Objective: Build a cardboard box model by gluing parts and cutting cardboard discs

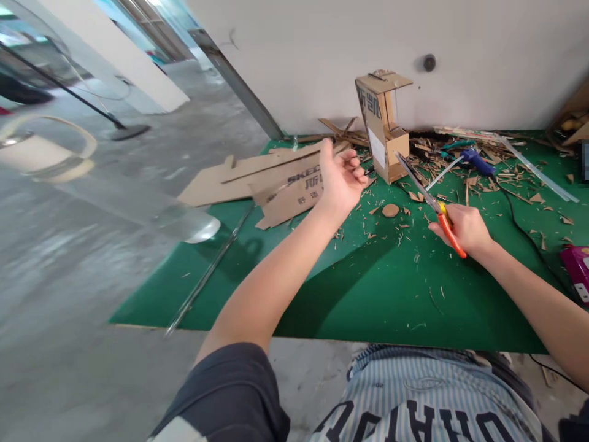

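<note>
My left hand (341, 178) is raised over the cardboard sheets, thumb up and apart, fingers loosely curled, holding nothing that I can see. Printed cardboard (294, 187) lies just behind and beside it. In my right hand (467, 227) is a pair of scissors (430, 197) with orange and yellow handles, blades pointing up and left. Beyond the blades stands an upright cardboard model (380, 135) with a roof flap and a small box-like front. A round cardboard disc (391, 210) lies on the green tabletop between my hands.
A blue glue gun (478, 162) with a black cord lies right of the model, among many cardboard scraps. Clear strips (538, 169) lie at the back right. A purple box (576, 270) is at the right edge. A clear rod (209, 276) crosses the left side. A white wall (322, 61) stands behind.
</note>
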`<state>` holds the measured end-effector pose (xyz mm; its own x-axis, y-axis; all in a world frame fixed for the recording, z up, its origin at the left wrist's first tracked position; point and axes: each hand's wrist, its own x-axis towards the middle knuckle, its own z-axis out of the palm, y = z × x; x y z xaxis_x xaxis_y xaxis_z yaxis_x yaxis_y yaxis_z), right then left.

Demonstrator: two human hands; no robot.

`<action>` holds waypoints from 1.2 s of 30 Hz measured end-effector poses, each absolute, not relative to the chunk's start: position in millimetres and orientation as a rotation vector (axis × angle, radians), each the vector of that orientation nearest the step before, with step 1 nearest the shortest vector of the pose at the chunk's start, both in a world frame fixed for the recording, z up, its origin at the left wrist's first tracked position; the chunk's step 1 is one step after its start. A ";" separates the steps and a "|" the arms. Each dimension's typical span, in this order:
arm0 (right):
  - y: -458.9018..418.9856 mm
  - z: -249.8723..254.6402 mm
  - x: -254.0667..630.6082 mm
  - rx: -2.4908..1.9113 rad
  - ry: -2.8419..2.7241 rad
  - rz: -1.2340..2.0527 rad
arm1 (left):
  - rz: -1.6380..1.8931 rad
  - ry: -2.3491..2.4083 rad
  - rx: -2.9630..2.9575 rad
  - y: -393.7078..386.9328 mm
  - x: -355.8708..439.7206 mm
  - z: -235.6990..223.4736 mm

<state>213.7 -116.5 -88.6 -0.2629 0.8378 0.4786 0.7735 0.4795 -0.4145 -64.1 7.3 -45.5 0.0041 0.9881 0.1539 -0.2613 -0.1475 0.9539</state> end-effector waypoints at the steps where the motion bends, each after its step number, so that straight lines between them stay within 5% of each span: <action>1: -116.3 -88.7 214.0 -1.329 -2.072 0.131 | 1.336 0.896 1.172 -1.1 -56.7 -43.6; 8: -116.4 -82.9 217.2 -1.272 -2.092 0.272 | 0.868 0.385 1.357 -59.6 -16.6 -17.5; 17: -125.6 -70.3 214.5 -1.139 -2.117 0.718 | 1.023 0.449 1.348 -63.2 -6.4 -29.6; 26: -131.4 -79.4 212.8 -0.563 -1.874 1.771 | 0.877 0.386 1.112 -53.0 -15.3 -44.7; 36: -130.4 -78.2 214.5 -0.455 -1.785 2.019 | 0.899 0.465 0.978 -49.0 -13.8 -53.6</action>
